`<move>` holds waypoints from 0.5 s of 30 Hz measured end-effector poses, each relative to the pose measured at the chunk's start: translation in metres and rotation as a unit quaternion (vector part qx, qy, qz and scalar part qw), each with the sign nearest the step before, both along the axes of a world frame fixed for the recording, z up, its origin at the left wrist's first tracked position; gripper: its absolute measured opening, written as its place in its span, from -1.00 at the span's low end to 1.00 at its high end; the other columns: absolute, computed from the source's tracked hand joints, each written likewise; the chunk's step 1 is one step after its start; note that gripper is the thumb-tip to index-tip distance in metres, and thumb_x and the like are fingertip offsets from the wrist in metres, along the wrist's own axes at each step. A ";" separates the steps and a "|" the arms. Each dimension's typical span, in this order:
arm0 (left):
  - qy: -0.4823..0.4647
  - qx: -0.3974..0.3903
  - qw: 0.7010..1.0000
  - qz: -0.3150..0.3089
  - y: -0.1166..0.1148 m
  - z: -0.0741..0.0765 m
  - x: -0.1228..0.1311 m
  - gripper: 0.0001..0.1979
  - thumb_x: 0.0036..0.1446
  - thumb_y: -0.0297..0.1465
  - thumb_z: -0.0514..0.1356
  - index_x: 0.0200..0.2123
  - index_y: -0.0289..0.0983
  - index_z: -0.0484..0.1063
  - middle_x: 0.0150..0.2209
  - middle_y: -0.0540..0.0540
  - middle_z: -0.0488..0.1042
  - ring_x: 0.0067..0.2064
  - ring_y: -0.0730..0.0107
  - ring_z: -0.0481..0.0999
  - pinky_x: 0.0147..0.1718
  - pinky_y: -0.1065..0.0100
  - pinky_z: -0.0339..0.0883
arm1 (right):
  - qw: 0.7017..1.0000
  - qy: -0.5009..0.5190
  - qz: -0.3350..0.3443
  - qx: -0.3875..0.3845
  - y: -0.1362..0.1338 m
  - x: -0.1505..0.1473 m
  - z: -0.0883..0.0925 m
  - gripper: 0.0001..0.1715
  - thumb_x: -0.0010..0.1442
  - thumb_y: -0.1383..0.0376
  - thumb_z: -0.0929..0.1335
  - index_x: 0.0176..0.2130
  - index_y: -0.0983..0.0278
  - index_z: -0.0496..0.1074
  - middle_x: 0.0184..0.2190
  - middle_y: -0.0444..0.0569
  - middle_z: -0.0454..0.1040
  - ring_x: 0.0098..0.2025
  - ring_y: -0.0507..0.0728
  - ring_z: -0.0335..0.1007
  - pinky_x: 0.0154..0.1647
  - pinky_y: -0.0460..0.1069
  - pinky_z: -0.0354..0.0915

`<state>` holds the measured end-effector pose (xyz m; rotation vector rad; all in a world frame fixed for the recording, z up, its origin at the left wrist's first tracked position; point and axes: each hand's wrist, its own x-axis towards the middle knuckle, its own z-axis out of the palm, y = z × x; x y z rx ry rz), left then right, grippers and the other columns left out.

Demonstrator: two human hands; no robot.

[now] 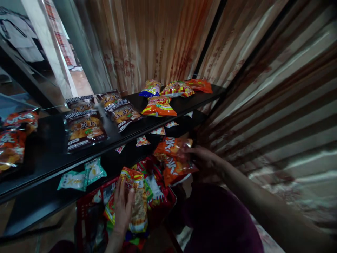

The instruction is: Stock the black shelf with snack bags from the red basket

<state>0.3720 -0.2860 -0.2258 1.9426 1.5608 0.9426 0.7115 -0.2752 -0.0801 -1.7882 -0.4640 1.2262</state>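
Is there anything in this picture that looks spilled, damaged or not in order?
I see nothing spilled or torn. Only the red basket looks untidy: its snack packets lie jumbled, while the brown packets on the upper shelf lie roughly in rows.

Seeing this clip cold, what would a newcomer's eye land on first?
Probably the orange bags gripped in the right hand, below the upper shelf. Next, the red basket at the bottom, holding mixed packets, with the left hand on a red and yellow bag. Four colourful bags cluster on that shelf's right end.
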 end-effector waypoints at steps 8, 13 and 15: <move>0.178 0.129 0.970 -0.107 -0.009 0.042 -0.033 -0.17 0.02 -0.13 0.22 0.30 -0.15 -0.03 0.35 -0.26 -0.09 0.34 -0.12 -0.09 0.18 -0.11 0.03 | 0.963 0.197 0.177 -0.049 0.023 -0.196 -0.071 -0.82 0.00 0.28 0.46 -0.36 0.32 0.46 -0.58 -0.13 0.49 -0.60 -0.02 0.33 -0.58 -0.15 0.24; 0.259 0.049 0.961 -0.078 -0.010 0.019 -0.018 -0.19 0.00 -0.30 0.23 0.30 -0.27 -0.01 0.23 -0.36 0.15 0.25 -0.09 0.16 0.09 -0.04 0.19 | 0.915 0.210 0.340 -0.064 0.034 -0.176 -0.101 -0.68 -0.03 0.15 0.49 -0.32 0.30 0.46 -0.48 -0.11 0.53 -0.52 -0.01 0.39 -0.55 -0.16 0.27; 0.260 0.027 0.963 -0.065 -0.009 0.015 -0.009 -0.22 0.02 -0.32 0.21 0.30 -0.25 0.00 0.20 -0.33 0.19 0.21 -0.07 0.21 0.07 -0.03 0.21 | 0.905 0.190 0.370 -0.094 0.040 -0.133 -0.104 -0.63 0.02 0.09 0.45 -0.33 0.36 0.47 -0.47 -0.03 0.52 -0.45 0.04 0.44 -0.52 -0.14 0.29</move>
